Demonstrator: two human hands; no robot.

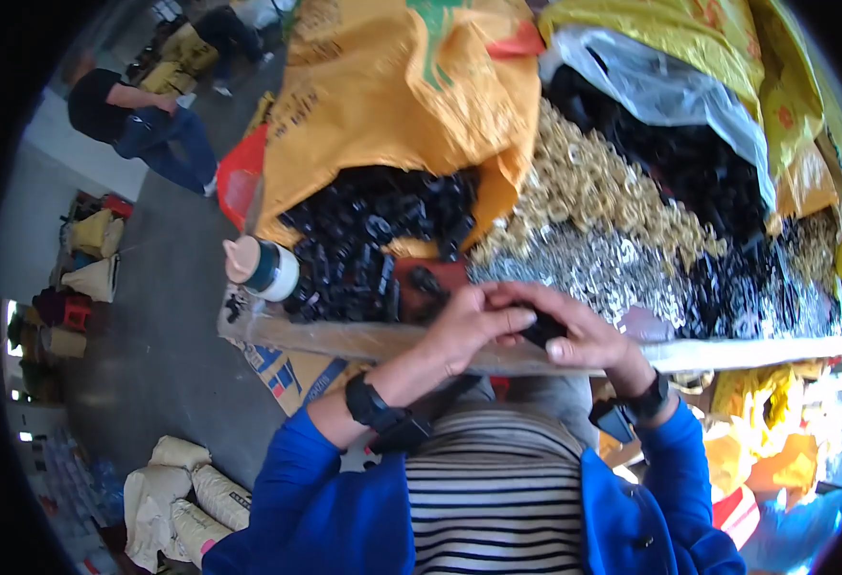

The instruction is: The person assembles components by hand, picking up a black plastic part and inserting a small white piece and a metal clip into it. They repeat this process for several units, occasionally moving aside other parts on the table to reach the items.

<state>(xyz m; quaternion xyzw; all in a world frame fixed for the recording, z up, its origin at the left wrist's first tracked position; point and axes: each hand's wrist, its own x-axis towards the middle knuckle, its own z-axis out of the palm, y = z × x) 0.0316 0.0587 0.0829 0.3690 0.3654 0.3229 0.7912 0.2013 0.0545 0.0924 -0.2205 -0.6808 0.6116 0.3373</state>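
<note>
Both hands meet over the near edge of the worktable. A small black part, its exact kind partly hidden by fingers, sits between them. My right hand curls round it, thumb along its near side. The fingers of my left hand are closed against the same part, with the thumb tip on it. Just beyond lies a heap of shiny silver metal pieces. Left of the hands, black plastic pieces spill from an orange woven sack.
Brass-coloured rings are heaped behind the silver pieces, with black strips to the right. A bottle with a pink cap stands at the table's left end. Filled sacks lie on the floor; a person is at far left.
</note>
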